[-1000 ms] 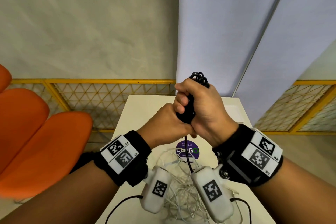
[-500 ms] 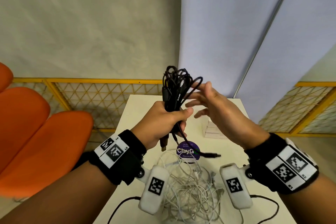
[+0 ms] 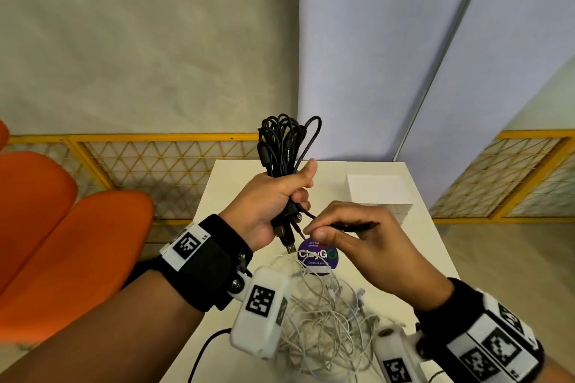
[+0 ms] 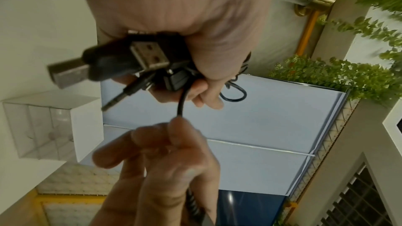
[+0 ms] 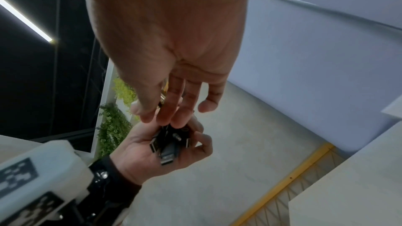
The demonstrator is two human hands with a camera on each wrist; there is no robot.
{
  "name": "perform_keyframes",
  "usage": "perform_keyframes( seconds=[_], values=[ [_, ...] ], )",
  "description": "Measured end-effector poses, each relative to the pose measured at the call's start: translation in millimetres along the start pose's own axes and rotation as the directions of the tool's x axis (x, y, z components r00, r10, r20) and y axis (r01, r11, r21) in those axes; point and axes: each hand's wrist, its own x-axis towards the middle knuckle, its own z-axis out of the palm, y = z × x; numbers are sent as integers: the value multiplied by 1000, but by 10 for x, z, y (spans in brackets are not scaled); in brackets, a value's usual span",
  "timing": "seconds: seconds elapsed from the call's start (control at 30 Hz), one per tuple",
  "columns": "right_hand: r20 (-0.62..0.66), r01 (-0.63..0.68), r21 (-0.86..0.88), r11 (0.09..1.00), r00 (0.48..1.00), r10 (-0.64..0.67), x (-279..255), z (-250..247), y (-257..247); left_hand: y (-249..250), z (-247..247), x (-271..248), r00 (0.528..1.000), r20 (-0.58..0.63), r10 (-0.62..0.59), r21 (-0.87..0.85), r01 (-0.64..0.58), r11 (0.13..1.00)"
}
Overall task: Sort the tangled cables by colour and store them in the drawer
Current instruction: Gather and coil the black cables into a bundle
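My left hand (image 3: 273, 202) grips a bundle of black cables (image 3: 284, 146) upright above the white table (image 3: 224, 193). Its loops stick out above the fist, and several plugs (image 4: 121, 63) hang below it, also seen as plugs (image 5: 167, 149) in the right wrist view. My right hand (image 3: 348, 233) pinches one loose black cable end (image 3: 351, 226) just right of the bundle; in the left wrist view that strand (image 4: 181, 104) runs from the fist down into the right fingers (image 4: 174, 137). A tangle of white cables (image 3: 323, 317) lies on the table below both hands.
A small clear drawer box (image 3: 378, 196) with a white top stands at the table's back right. A purple round sticker (image 3: 317, 255) lies under the hands. An orange chair (image 3: 62, 246) stands to the left, and a yellow mesh fence (image 3: 155, 162) runs behind the table.
Both hands gripped the bundle together a second ago. The right hand let go, opened, then dropped lower and pinched a loose cable end. The left hand keeps the bundle raised.
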Motion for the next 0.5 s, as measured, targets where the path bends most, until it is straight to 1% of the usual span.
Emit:
perform_keyframes(
  seconds=[0.1,0.2,0.33,0.43,0.5],
  values=[
    [-40,-26,89,996,999,29,51,-53,-61,28,-28,-22,998,64,-7,78,2,997],
    [-101,-3,173,985,995,21,137,-145,-156,9,-64,-48,990,136,-22,153,1,988],
    [-149,23,210,977,989,9,225,-198,-248,-13,-93,-82,958,285,-35,190,-21,981],
    [-177,4,219,976,984,36,269,-185,-280,3,-63,-136,932,362,-10,210,-71,975],
    [-190,-23,217,976,980,66,282,-175,-286,14,-50,-161,921,390,-11,261,-99,960]
  ],
)
